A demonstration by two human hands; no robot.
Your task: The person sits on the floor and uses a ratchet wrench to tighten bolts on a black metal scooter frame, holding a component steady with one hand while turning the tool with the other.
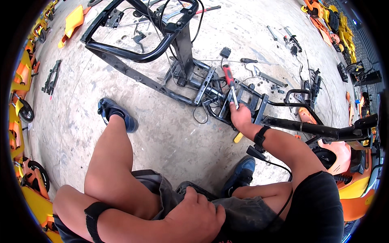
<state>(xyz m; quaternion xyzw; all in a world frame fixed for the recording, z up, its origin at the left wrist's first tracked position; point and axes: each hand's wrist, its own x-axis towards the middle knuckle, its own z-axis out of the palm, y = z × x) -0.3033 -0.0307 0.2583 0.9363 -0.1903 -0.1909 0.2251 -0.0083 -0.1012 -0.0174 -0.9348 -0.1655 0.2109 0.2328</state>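
Note:
My right hand (241, 116) reaches over a black metal vehicle frame (139, 76) on the floor. Its fingers close round the metal end of a red-handled ratchet wrench (229, 76), whose handle points away from me. The ratchet's head is hidden under the fingers. Below the hand lies the crossbar section of the frame, with dark cables (211, 95) bunched to its left. A yellow handle (238, 137) shows on the floor just below my right wrist. My left hand (194, 216) rests on my lap, fingers loosely extended and holding nothing.
Right of the frame's middle lie a screwdriver (248, 60), a wrench (273, 79) and several small dark parts. A black tube (308, 125) extends right. Orange and yellow body panels (24, 77) line both sides. A black bracket (51, 77) lies at left.

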